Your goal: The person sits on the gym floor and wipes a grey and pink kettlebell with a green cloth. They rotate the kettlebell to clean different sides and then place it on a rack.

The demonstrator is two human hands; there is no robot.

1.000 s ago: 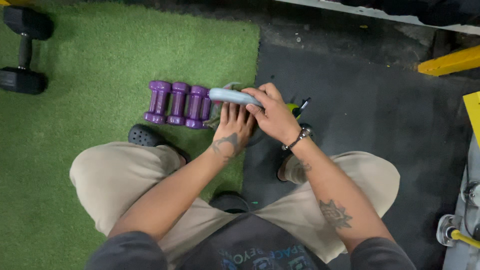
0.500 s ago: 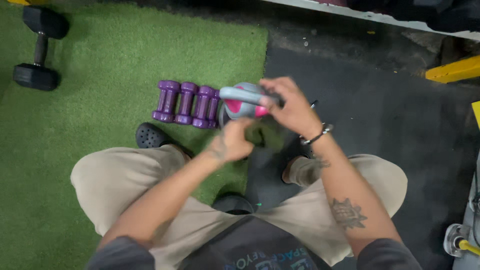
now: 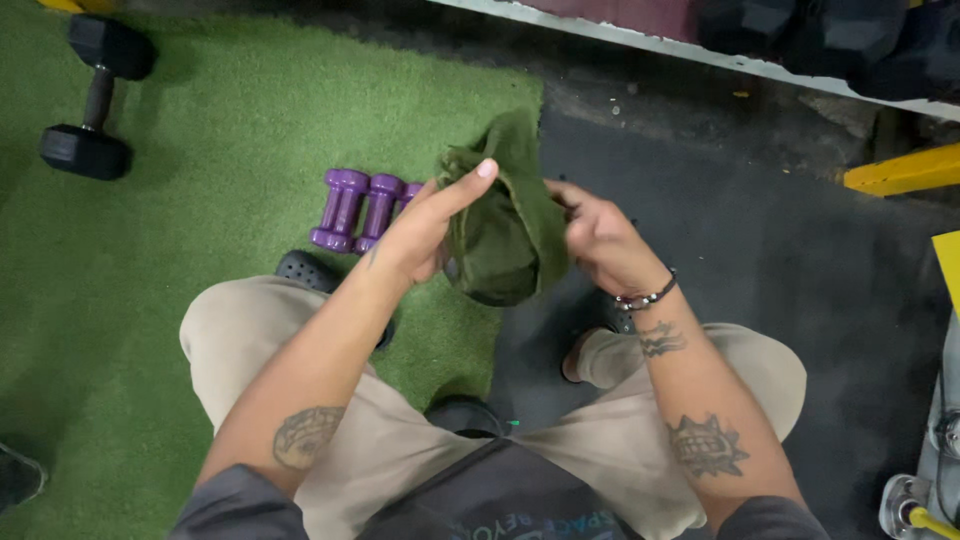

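Observation:
I am squatting over the seam between green turf and black rubber floor. Both hands hold up a dark green cloth [image 3: 505, 235] in front of me. My left hand [image 3: 425, 230] grips its left side, thumb stretched over the top. My right hand [image 3: 600, 240] grips the right edge. The cloth bulges as if wrapped round something, which is hidden. Behind the left hand, small purple dumbbells [image 3: 362, 208] lie side by side on the turf, the rightmost partly hidden by the hand.
A black hex dumbbell [image 3: 95, 105] lies on the green turf [image 3: 200, 130] at the far left. Yellow metal parts [image 3: 905, 170] stand at the right over the black rubber floor [image 3: 760, 240]. A grey machine base [image 3: 925, 480] is at the bottom right.
The grey and pink dumbbell I held a moment ago is out of sight. A dark green cloth now fills both hands, which have lifted away from the purple dumbbells.

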